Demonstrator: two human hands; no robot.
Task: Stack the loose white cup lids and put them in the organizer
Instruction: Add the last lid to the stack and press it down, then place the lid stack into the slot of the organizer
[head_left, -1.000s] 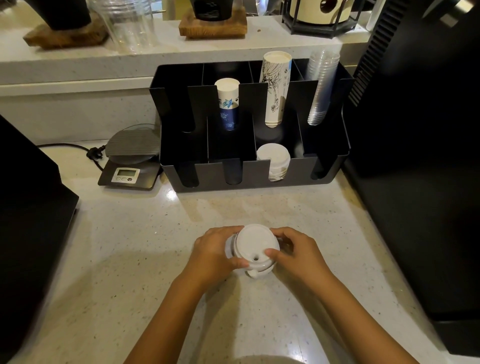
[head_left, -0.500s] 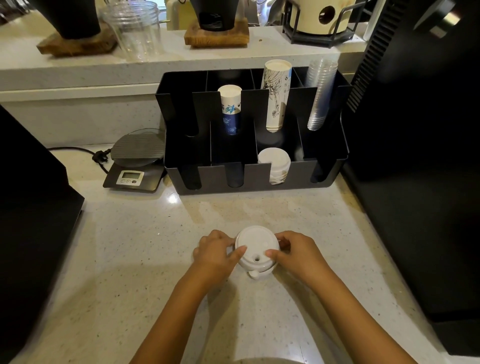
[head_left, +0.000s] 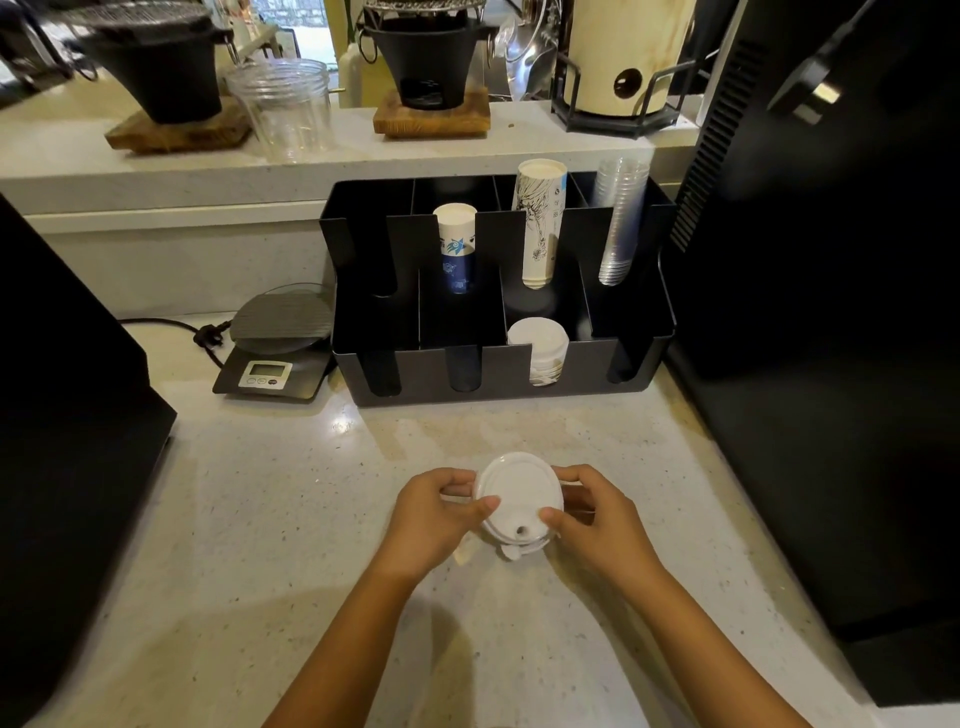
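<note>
A stack of white cup lids (head_left: 517, 496) stands on the pale counter in front of me, its top lid showing a small sip hole. My left hand (head_left: 434, 512) grips the stack from the left and my right hand (head_left: 592, 512) from the right, thumbs resting on the top lid. Behind it stands the black organizer (head_left: 582, 366) with several compartments. One front compartment holds a pile of white lids (head_left: 537, 338). The front compartments beside that one look empty.
In the organizer's back row stand a blue-printed paper cup stack (head_left: 456, 244), a tall white cup stack (head_left: 540, 223) and clear plastic cups (head_left: 618, 223). A digital scale (head_left: 278, 338) sits left of it. Dark machines (head_left: 831, 312) flank the counter on both sides.
Both hands stay around the lid stack at the same spot. My view has tilted up slightly, so the organizer sits lower in frame.
</note>
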